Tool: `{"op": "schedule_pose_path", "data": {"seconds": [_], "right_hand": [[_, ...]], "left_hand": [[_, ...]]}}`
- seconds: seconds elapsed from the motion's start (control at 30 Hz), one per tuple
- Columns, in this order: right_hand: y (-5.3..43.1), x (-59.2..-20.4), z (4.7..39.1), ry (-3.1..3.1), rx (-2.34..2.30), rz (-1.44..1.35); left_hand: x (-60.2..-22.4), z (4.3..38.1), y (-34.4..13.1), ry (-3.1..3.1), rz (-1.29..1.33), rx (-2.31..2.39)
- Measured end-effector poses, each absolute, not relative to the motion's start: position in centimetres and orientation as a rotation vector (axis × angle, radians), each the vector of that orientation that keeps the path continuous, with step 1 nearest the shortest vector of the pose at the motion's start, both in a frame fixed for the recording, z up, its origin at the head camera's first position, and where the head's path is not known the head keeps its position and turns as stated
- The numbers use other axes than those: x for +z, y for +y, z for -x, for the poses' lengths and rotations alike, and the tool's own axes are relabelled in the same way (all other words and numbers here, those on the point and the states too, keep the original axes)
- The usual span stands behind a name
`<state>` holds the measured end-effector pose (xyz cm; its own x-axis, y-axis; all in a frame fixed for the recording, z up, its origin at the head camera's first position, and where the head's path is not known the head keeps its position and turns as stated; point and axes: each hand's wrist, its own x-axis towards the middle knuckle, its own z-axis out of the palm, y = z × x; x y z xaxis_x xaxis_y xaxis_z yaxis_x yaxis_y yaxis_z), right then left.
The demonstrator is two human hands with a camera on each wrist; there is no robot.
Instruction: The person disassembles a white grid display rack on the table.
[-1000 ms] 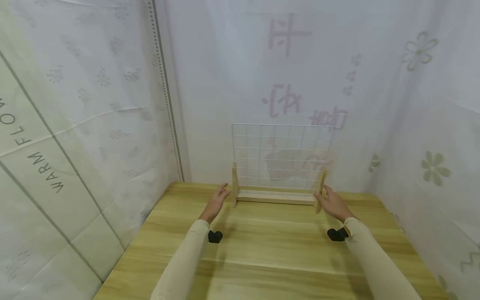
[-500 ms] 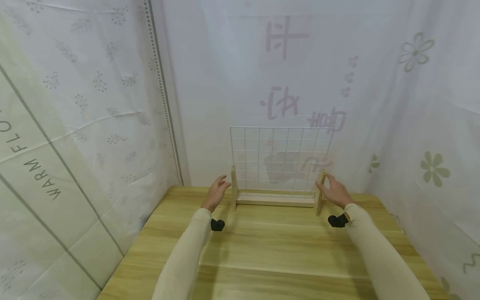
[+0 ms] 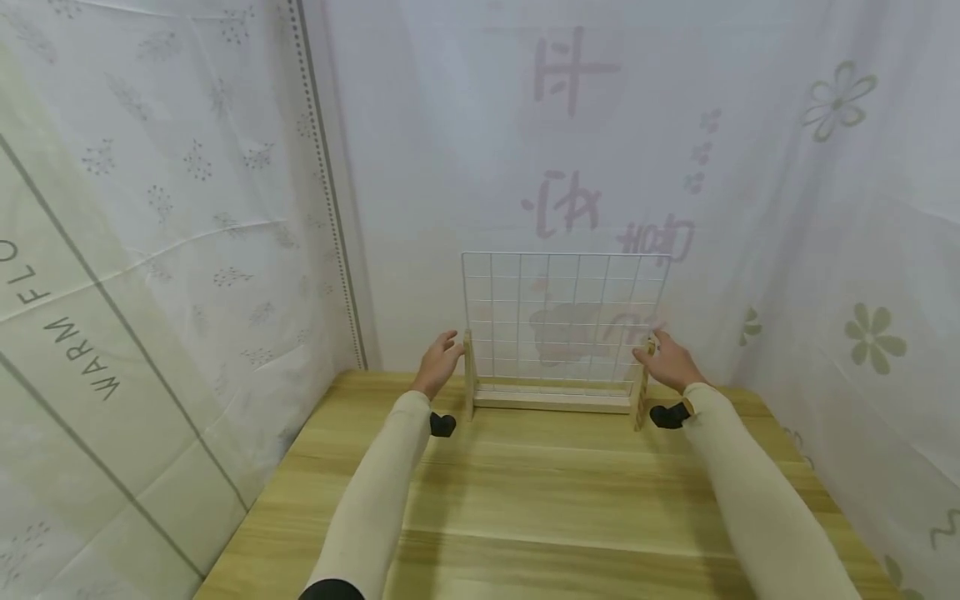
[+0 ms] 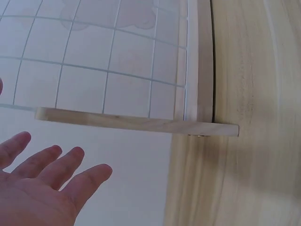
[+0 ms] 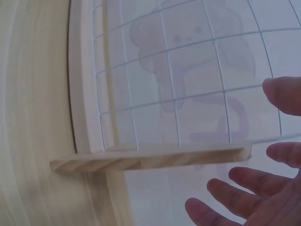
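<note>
A white wire grid panel (image 3: pixel 548 301) stands upright in a wooden base, whose crossbar (image 3: pixel 551 401) lies low between two side pieces. My left hand (image 3: pixel 438 365) is beside the top of the left side piece (image 3: pixel 469 379). In the left wrist view its fingers (image 4: pixel 89 181) are spread and apart from the wood. My right hand (image 3: pixel 670 363) is around the top of the right side piece (image 3: pixel 640 400). The right wrist view shows its thumb (image 5: pixel 284 94) in front of the grid and fingers outside the side piece, loosely extended, with no clear grip.
The stand rests near the back edge of a wood-grain table (image 3: pixel 540 500). Printed fabric sheets hang behind it (image 3: pixel 435 167) and along both sides. A black strap (image 3: pixel 670 415) shows at the right wrist, and a similar one (image 3: pixel 442 425) at the left.
Both hands have moved up along the side pieces towards their tops. The right hand was lower on its side piece earlier. The stand and grid look unmoved, apart from a slight view shift.
</note>
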<state>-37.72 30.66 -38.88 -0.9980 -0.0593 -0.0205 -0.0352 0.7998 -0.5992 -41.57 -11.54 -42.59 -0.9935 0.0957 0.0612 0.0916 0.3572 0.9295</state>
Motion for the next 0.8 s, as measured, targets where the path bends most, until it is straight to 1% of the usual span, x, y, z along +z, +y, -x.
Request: {"op": "schedule_pose_path", "data": {"seconds": [0.3,0.53,0.8], "right_hand": [[30.4,-39.3,38.7,2.869,-1.101,0.014],[30.6,-39.9,39.4,2.835,-1.270,-0.089],[30.3,-40.2,38.4,2.838,-1.370,-0.104]], "left_hand": [[-42.2,42.4,-10.6,2.577,-0.162,1.738],[-42.0,42.7,-10.3,2.582,-0.231,1.727],[-42.0,42.6,-10.2,2.614,-0.225,1.675]]}}
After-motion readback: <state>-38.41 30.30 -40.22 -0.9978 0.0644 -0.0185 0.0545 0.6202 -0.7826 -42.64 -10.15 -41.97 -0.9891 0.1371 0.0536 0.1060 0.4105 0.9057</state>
